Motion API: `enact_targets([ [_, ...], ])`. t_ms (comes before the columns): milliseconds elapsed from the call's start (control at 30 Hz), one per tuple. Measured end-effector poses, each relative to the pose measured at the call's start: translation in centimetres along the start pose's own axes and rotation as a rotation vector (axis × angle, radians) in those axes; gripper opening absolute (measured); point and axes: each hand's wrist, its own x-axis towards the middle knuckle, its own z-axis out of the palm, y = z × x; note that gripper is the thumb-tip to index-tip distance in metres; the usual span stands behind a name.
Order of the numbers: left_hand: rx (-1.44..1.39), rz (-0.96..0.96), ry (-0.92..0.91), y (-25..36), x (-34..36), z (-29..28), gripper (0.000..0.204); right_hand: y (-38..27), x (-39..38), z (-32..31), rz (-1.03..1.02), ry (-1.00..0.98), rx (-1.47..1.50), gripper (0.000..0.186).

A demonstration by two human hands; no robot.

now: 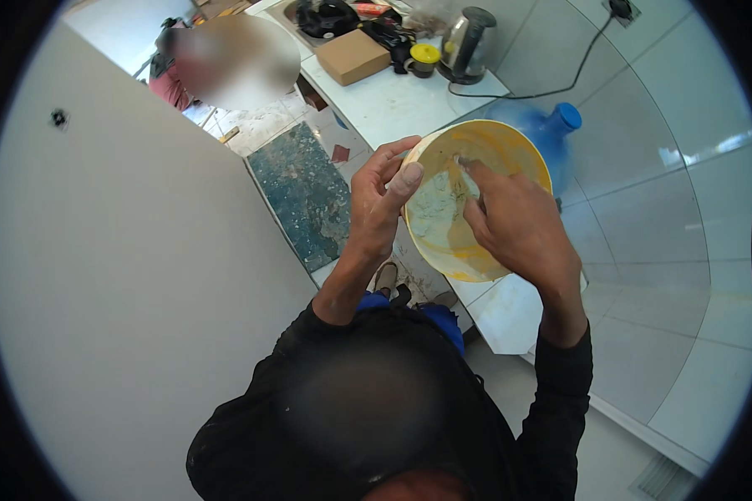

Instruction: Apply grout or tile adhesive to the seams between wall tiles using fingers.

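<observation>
A yellow plastic bucket (510, 149) is tilted so that its mouth faces me. Pale greenish-white powder or paste (436, 205) lies on its bottom, and smears coat the inner wall. My left hand (378, 197) grips the bucket by its left side, with a whitish, dusty thumb over the rim. My right hand (520, 219) reaches inside over the right rim. Its index finger is stretched toward the far inner wall and the thumb stands apart; the other fingers are partly hidden. I see no tool in it.
Beyond the bucket, a white counter (384, 117) carries a cardboard box (353, 57), a yellow-lidded jar (424, 58) and a corded kettle (468, 46). A large blue water bottle (551, 134) stands by the tiled wall. A stained dark-green board (302, 196) lies left; another person (169, 79) is farther back.
</observation>
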Motion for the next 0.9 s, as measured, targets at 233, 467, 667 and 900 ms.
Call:
enact_targets([
  [233,0.073,-0.075,-0.058,-1.6,0.6,2.2,0.072,3.1,-0.2,1.9,0.194,-0.014,0.009,0.053],
  [467,0.084,-0.151,-0.144,-3.7,3.2,8.0,0.071,9.0,-2.7,0.7,0.196,0.096,0.120,0.049],
  [667,0.107,-0.164,-0.215,-6.2,4.8,14.3,0.067,15.1,-7.9,-4.6,0.232,0.207,0.841,0.044],
  [900,0.137,-0.163,-0.327,-12.0,5.6,19.0,0.070,23.8,-18.2,-8.3,0.102,0.457,1.265,0.050],
])
